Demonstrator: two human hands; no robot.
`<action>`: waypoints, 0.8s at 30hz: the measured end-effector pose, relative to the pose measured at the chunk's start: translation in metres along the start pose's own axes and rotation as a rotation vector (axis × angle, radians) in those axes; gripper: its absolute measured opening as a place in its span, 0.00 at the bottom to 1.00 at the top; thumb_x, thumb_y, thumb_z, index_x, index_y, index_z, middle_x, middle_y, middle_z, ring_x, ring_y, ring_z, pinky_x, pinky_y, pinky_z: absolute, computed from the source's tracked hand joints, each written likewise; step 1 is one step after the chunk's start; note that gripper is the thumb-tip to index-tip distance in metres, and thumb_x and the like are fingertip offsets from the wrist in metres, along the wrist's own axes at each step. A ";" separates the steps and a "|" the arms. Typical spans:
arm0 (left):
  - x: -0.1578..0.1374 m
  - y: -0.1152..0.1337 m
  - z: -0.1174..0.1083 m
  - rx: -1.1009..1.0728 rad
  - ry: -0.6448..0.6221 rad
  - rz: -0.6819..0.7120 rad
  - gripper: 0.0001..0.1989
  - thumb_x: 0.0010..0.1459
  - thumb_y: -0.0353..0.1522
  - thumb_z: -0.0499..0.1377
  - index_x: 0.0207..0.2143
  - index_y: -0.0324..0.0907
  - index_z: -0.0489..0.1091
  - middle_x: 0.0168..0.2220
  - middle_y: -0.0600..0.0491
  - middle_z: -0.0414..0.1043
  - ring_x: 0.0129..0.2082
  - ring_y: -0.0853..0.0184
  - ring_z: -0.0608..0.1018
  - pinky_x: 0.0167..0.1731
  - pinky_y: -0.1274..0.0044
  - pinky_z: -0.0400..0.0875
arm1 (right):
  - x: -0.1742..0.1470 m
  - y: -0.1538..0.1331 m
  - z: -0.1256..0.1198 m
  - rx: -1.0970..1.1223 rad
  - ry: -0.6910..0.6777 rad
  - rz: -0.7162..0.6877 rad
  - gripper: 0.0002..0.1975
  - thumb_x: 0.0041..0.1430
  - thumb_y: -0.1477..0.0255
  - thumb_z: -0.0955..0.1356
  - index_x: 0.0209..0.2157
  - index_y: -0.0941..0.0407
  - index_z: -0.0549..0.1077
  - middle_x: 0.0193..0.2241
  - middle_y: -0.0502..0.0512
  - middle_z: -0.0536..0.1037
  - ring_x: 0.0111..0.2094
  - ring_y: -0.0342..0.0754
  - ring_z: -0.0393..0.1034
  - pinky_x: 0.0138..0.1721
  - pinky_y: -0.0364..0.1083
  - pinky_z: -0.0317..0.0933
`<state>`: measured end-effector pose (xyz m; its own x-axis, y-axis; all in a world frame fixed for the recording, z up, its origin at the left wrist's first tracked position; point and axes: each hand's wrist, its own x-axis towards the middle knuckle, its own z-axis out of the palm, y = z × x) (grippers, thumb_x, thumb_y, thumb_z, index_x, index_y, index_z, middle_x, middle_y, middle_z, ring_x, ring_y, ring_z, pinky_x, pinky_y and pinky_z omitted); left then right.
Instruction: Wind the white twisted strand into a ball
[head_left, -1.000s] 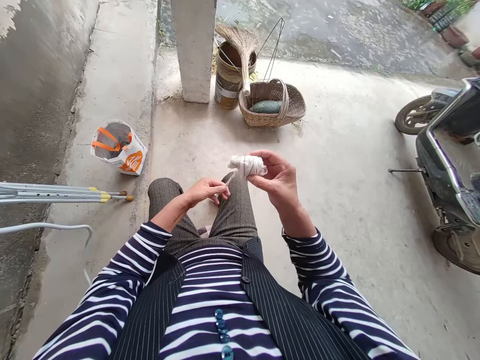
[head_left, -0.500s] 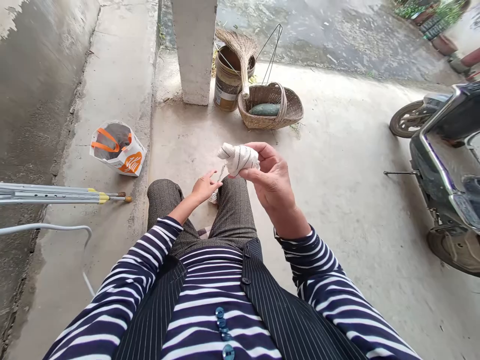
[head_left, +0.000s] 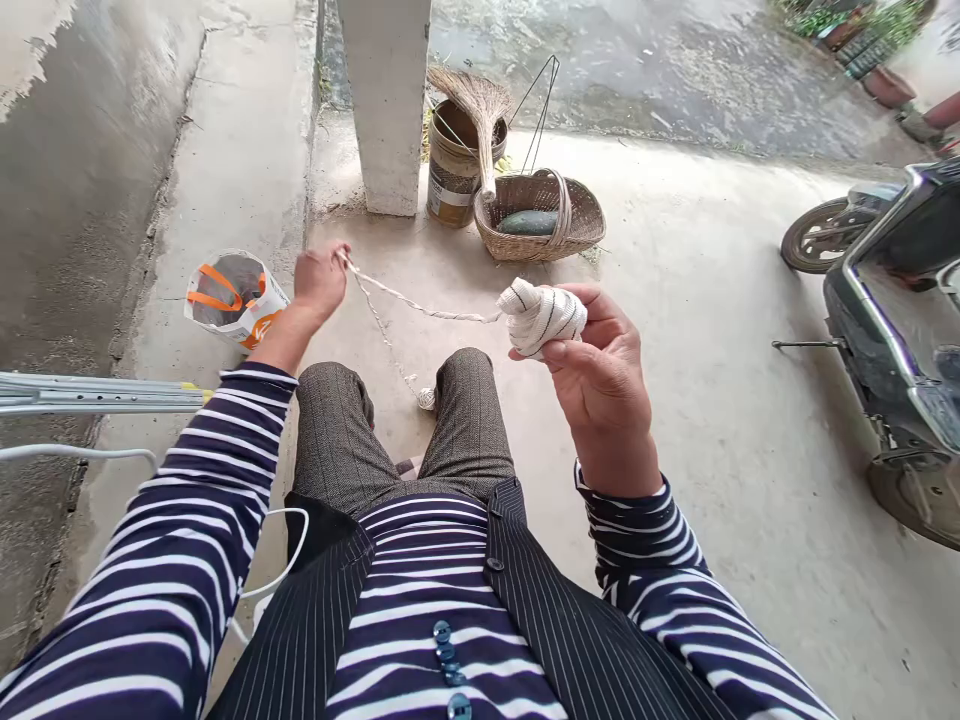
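My right hand [head_left: 606, 372] grips a wound bundle of white fabric strip [head_left: 541, 318] with thin dark lines, its knobby end pointing left. From the bundle a twisted white strand [head_left: 420, 306] runs left to my left hand [head_left: 321, 282], whose fingers are closed on it. Below that hand the strand continues down to a small white ball [head_left: 426, 399] on the floor between my knees. The left hand is raised out to the left, close to a white and orange bag [head_left: 238, 300].
Ahead stand a pillar [head_left: 386, 110], a bucket [head_left: 452, 170] with a straw broom [head_left: 484, 110], and a wicker basket [head_left: 540, 240] holding a green gourd [head_left: 527, 222]. Metal crutches [head_left: 97, 393] lie at the left. A scooter [head_left: 892, 320] is parked at the right.
My left hand has moved from near my knees out to the upper left, drawing the strand long. My right hand has shifted right with the bundle.
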<state>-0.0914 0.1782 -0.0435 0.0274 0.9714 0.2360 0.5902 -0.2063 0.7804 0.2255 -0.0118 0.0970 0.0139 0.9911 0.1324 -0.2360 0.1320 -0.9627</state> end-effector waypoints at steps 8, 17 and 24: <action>0.030 0.164 -0.037 -0.062 0.274 0.465 0.13 0.73 0.31 0.51 0.50 0.44 0.75 0.48 0.57 0.79 0.46 0.69 0.78 0.51 0.74 0.74 | 0.000 0.004 0.002 0.043 -0.031 0.046 0.16 0.48 0.69 0.76 0.41 0.49 0.75 0.37 0.51 0.78 0.40 0.53 0.76 0.36 0.54 0.79; 0.013 0.134 -0.004 0.117 -0.152 0.302 0.17 0.64 0.23 0.50 0.46 0.36 0.78 0.40 0.50 0.80 0.45 0.64 0.81 0.51 0.71 0.72 | 0.002 0.004 0.000 0.124 -0.061 0.100 0.18 0.46 0.72 0.76 0.42 0.51 0.76 0.36 0.50 0.79 0.35 0.49 0.75 0.36 0.53 0.80; -0.035 0.042 0.044 0.180 -0.339 -0.097 0.18 0.60 0.26 0.57 0.52 0.39 0.77 0.38 0.48 0.81 0.39 0.60 0.80 0.48 0.69 0.72 | 0.005 0.015 -0.003 0.168 -0.104 0.183 0.18 0.47 0.72 0.75 0.43 0.51 0.75 0.39 0.51 0.79 0.37 0.48 0.76 0.36 0.51 0.80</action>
<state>-0.0321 0.1406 -0.0440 0.2117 0.9754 -0.0613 0.7342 -0.1173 0.6687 0.2246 -0.0053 0.0830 -0.1419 0.9898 -0.0088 -0.3835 -0.0632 -0.9214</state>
